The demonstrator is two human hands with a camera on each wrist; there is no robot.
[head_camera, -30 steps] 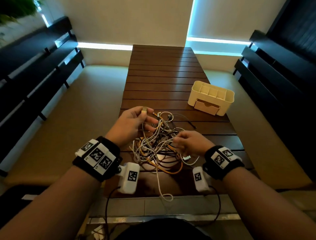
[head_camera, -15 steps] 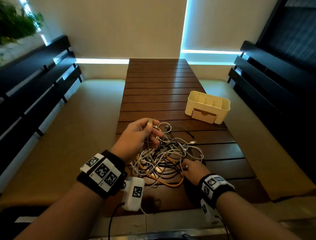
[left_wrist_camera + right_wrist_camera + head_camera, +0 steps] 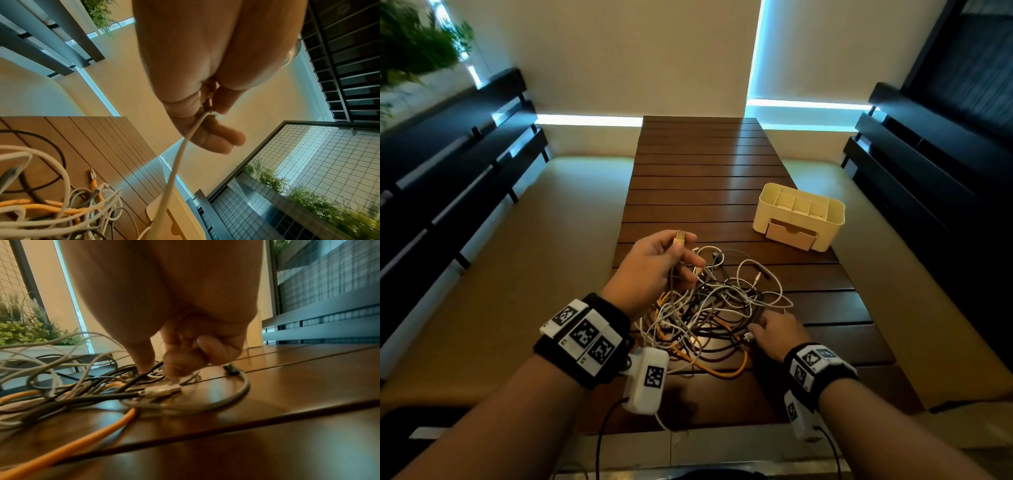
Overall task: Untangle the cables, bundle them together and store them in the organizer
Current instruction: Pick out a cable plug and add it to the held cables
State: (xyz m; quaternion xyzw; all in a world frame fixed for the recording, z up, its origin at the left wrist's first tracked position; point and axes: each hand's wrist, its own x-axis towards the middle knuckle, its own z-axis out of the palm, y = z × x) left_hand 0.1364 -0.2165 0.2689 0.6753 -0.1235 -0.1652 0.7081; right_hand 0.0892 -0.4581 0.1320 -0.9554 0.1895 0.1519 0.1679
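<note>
Meanwhile my left hand (image 3: 654,260) pinches one plug (image 3: 680,236); my right hand (image 3: 777,334) fingers a tangle of cables (image 3: 709,308) too knotted to count.

we find no readable words, brands or numbers anywhere. the only signs are black-and-white square code markers: three on the left wristband (image 3: 585,334), one on the white camera block (image 3: 647,383) at 5 o'clock from it, and more on the right wristband (image 3: 814,366). they carry patterns only, no letters we can read.
</note>
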